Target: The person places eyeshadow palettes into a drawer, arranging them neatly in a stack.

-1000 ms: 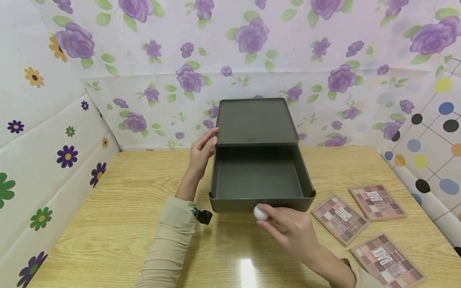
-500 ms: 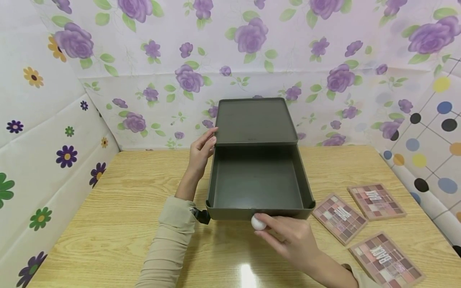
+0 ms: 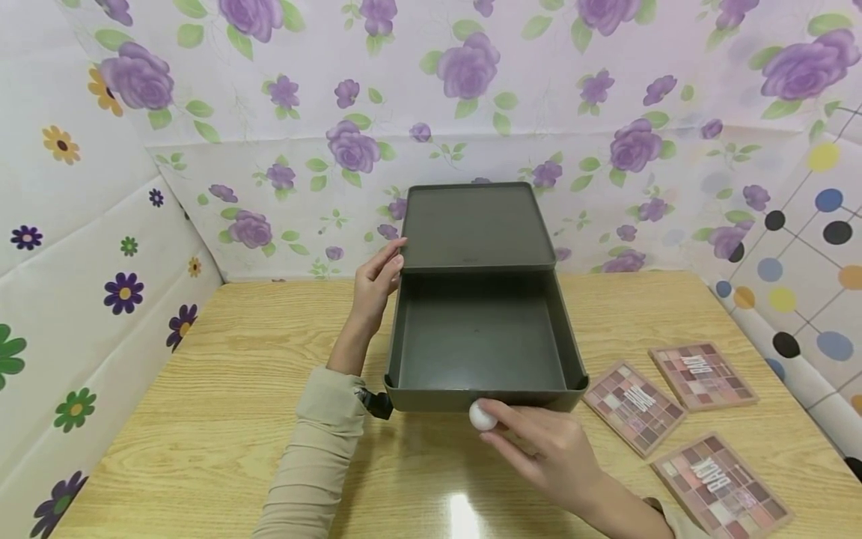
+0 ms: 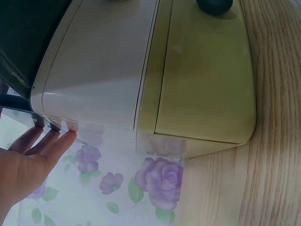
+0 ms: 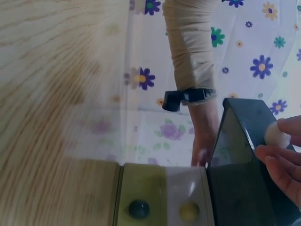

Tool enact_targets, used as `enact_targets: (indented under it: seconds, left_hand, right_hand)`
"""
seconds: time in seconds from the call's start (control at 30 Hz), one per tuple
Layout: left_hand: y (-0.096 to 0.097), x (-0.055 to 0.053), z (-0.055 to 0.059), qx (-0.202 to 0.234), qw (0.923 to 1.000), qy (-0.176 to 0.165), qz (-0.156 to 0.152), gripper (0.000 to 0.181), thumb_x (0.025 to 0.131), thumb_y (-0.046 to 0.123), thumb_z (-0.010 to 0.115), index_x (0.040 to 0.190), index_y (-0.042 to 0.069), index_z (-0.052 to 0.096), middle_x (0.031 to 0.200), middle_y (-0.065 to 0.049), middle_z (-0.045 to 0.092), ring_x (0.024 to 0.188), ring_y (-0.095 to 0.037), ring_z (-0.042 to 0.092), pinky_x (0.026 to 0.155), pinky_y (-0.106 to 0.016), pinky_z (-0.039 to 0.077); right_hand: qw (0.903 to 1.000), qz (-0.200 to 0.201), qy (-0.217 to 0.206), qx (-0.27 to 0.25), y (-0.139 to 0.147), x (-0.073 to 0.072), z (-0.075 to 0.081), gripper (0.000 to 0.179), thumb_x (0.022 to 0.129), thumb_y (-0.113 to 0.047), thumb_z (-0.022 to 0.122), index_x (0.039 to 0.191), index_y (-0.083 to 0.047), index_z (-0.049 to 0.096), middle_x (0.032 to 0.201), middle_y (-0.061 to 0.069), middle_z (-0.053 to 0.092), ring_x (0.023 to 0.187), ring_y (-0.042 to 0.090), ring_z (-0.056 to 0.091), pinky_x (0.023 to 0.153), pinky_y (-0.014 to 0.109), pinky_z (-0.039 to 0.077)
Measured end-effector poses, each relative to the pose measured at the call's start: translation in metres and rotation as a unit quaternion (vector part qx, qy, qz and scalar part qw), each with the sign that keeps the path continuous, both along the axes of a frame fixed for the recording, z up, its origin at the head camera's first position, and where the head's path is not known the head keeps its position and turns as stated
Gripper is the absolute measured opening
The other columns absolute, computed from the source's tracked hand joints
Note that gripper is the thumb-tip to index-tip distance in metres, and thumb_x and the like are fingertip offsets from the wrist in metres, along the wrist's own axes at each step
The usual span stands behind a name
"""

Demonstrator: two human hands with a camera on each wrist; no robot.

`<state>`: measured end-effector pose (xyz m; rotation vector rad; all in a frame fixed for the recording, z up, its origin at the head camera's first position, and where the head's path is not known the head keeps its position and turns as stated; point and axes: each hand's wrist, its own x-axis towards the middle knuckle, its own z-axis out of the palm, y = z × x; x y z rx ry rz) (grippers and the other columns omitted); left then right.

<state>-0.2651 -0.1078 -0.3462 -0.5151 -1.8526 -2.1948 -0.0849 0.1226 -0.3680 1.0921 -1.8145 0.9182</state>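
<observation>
A broad stretch of wooden table [image 3: 229, 419] is seen beside the drawer unit [image 3: 478, 224], on its left. The dark top drawer [image 3: 478, 337] is drawn out, its right front corner near the closest of three palettes [image 3: 635, 409]. The unit's left side is touched by the left hand [image 3: 373, 288], fingers extended; the white knob [image 3: 482, 416] is pinched by the right hand [image 3: 555, 449].

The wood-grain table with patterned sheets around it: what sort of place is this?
Perhaps a small staged corner rather than an ordinary room, though I can't be sure: purple-flowered sheeting backs the wood-grain table, and a dotted sheet lines its right side.
</observation>
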Motion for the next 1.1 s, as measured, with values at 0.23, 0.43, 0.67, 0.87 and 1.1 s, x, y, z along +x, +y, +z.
enact_targets:
  seconds: [0.23, 0.43, 0.67, 0.87, 1.1]
  left_hand:
    - [0.0, 0.001, 0.001, 0.004, 1.0, 0.003, -0.004, 0.04, 0.09, 0.011, 0.049, 0.126, -0.006, 0.049, 0.105, 0.004, 0.05, 0.058, -0.004, 0.033, 0.054, -0.02, 0.031]
    - [0.0, 0.001, 0.001, 0.001, 1.0, 0.002, -0.005, 0.041, 0.09, 0.011, 0.048, 0.126, -0.006, 0.049, 0.114, 0.001, 0.049, 0.059, -0.004, 0.034, 0.055, -0.019, 0.032]
    - [0.0, 0.0, 0.0, 0.011, 0.9999, 0.009, -0.006, 0.04, 0.089, 0.009, 0.049, 0.125, -0.008, 0.049, 0.08, 0.005, 0.044, 0.055, -0.003, 0.032, 0.052, -0.02, 0.028]
    - [0.0, 0.0, 0.0, 0.02, 0.9997, 0.016, -0.007, 0.038, 0.09, 0.007, 0.049, 0.125, -0.009, 0.05, 0.077, 0.005, 0.044, 0.053, -0.003, 0.032, 0.051, -0.019, 0.028]
    - [0.0, -0.002, -0.002, 0.009, 0.9999, 0.009, -0.003, 0.039, 0.089, 0.008, 0.049, 0.125, -0.008, 0.05, 0.111, -0.001, 0.05, 0.057, -0.006, 0.033, 0.054, -0.019, 0.031]
  right_hand:
    - [0.9986, 0.021, 0.028, -0.039, 0.023, 0.002, 0.011, 0.028, 0.089, -0.018, 0.059, 0.081, 0.008, 0.066, 0.066, 0.009, 0.063, 0.054, 0.011, 0.059, 0.05, 0.014, 0.045]
    - [0.9977, -0.009, 0.036, -0.056, 0.05, 0.003, 0.024, 0.036, 0.089, -0.019, 0.058, 0.065, 0.007, 0.063, 0.059, 0.008, 0.061, 0.048, 0.008, 0.054, 0.043, 0.014, 0.041]
    - [0.9953, -0.083, -0.017, -0.048, 0.095, -0.006, 0.011, 0.035, 0.087, -0.027, 0.061, 0.069, 0.003, 0.066, 0.061, 0.0, 0.062, 0.05, 0.001, 0.051, 0.046, 0.013, 0.04]
    - [0.9764, -0.175, -0.117, 0.047, 0.129, -0.018, -0.007, 0.032, 0.082, -0.029, 0.067, 0.09, 0.001, 0.067, 0.071, 0.005, 0.065, 0.054, 0.004, 0.055, 0.049, 0.013, 0.043]
    - [0.8752, -0.261, -0.347, 0.213, 0.162, -0.025, -0.032, 0.076, 0.069, -0.04, 0.076, 0.126, 0.001, 0.049, 0.118, 0.026, 0.052, 0.083, 0.038, 0.059, 0.057, 0.042, 0.049]
